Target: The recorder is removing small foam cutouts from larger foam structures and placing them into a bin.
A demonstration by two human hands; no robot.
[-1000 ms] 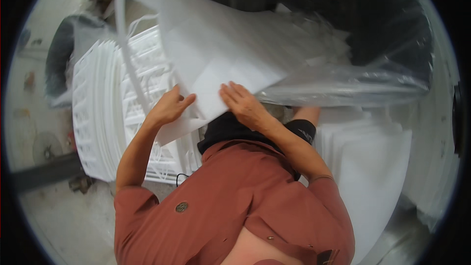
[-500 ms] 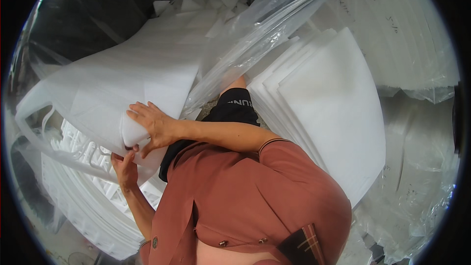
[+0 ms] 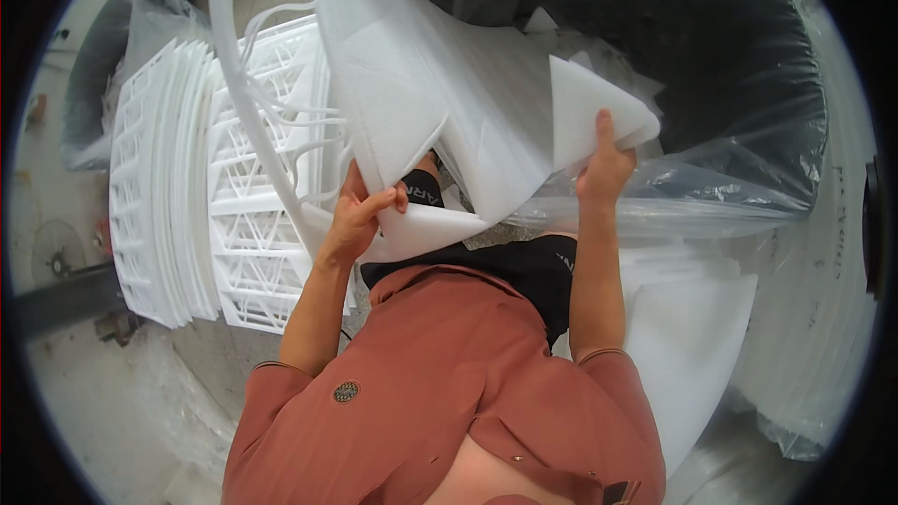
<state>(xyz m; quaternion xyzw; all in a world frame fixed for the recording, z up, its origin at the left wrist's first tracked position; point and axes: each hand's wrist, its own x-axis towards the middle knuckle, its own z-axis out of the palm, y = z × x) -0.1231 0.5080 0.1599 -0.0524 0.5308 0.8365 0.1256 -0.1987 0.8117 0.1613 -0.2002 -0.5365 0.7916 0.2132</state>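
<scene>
A large white foam sheet (image 3: pixel 412 65) lies across my lap, its left part cut into a frame with thin curved strips. My left hand (image 3: pixel 354 217) is closed on the sheet's near edge, thumb against the fingers, beside a pointed gap in it. Off to the right, my right hand (image 3: pixel 606 166) grips a loose triangular foam piece (image 3: pixel 589 112), thumb on top and fingers underneath. That piece is apart from the sheet and held over a pile of white offcuts (image 3: pixel 636 84).
Stacked cut-out foam frames (image 3: pixel 262 159) stand on the left. A black bin with a clear plastic liner (image 3: pixel 730 192) takes up the far right. Nearer on the right is a stack of uncut foam sheets (image 3: pixel 687 337). A fan (image 3: pixel 58 252) stands on the floor at far left.
My hands were close together at the sheet. The right hand has swung away to the right with the triangular piece, leaving a gap in the sheet. The whole view has turned.
</scene>
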